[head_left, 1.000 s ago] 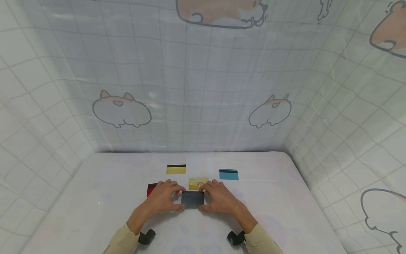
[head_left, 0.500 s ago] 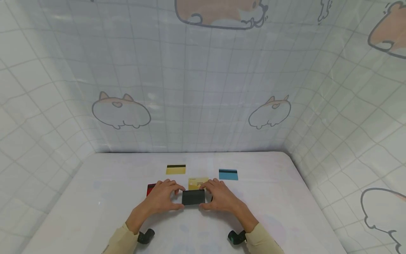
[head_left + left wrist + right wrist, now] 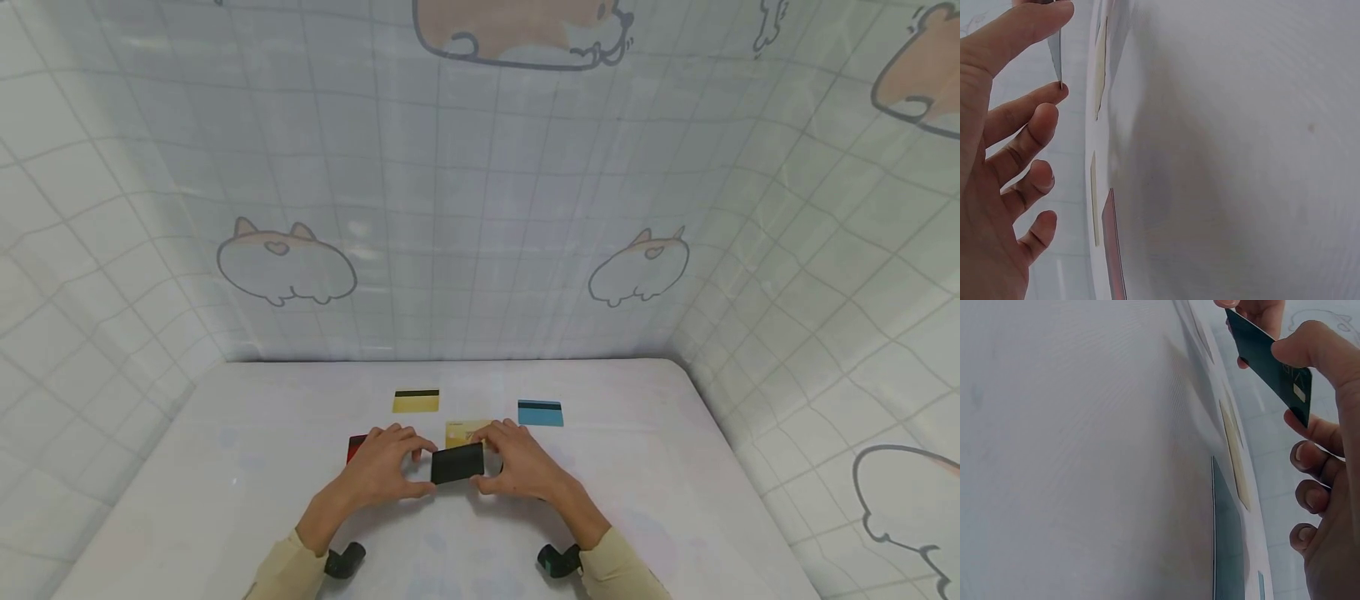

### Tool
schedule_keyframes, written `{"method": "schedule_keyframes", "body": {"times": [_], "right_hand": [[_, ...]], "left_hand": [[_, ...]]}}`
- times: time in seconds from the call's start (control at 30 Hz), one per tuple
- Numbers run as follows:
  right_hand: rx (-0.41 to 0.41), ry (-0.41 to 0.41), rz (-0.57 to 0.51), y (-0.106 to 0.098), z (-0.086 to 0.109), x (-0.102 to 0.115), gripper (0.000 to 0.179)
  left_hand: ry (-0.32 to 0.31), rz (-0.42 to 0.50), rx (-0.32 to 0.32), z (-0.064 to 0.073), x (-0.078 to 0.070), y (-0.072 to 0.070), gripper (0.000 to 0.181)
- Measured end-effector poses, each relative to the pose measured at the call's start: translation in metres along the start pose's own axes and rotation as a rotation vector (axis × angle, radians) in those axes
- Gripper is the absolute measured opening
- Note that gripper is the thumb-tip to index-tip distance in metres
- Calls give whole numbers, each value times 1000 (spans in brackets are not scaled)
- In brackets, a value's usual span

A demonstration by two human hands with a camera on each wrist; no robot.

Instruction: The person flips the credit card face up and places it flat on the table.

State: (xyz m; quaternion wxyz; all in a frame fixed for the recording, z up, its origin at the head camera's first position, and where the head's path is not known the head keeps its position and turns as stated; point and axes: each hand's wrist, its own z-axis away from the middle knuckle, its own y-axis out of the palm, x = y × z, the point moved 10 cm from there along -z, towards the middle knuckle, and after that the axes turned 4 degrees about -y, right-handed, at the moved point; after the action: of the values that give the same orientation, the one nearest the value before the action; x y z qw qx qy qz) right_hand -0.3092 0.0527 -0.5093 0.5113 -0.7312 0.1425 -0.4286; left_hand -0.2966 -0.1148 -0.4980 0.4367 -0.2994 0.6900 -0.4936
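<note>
A dark bank card [image 3: 457,464] is held between both hands above the table, its right end a little higher in the head view. My left hand [image 3: 384,467] pinches its left end between thumb and index finger; the card shows nearly edge-on [image 3: 1055,53] in the left wrist view. My right hand [image 3: 521,465] pinches the other end the same way. In the right wrist view the face of the dark card [image 3: 1272,362] looks dark green with a chip near the right fingers. The other fingers of both hands stay loosely bent.
On the white table [image 3: 247,500] lie a yellow striped card [image 3: 416,402], a blue striped card [image 3: 540,413], a yellow chip card [image 3: 459,433] and a red card [image 3: 356,447] partly behind the left hand. A teal card [image 3: 1229,544] lies under the right hand.
The held card has tipped: its face went from grey to black, and its right end has risen so it slants. Both hands have stayed nearly in place.
</note>
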Motion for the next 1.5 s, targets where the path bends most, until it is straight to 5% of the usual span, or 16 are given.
{"method": "schedule_keyframes", "body": {"times": [0.6,0.93,1.5], "right_hand": [[-34,-7,-149,-5,0,5,62],[-53,-13,-243,-2,0,4,61],[-59,-72,-351,-4,-3,12,62]], "left_hand": [[13,48,-18,-1,-6,0,49],[-18,82,21,-2,-8,5,47],[35,67,-20,-6,-14,11,46]]}}
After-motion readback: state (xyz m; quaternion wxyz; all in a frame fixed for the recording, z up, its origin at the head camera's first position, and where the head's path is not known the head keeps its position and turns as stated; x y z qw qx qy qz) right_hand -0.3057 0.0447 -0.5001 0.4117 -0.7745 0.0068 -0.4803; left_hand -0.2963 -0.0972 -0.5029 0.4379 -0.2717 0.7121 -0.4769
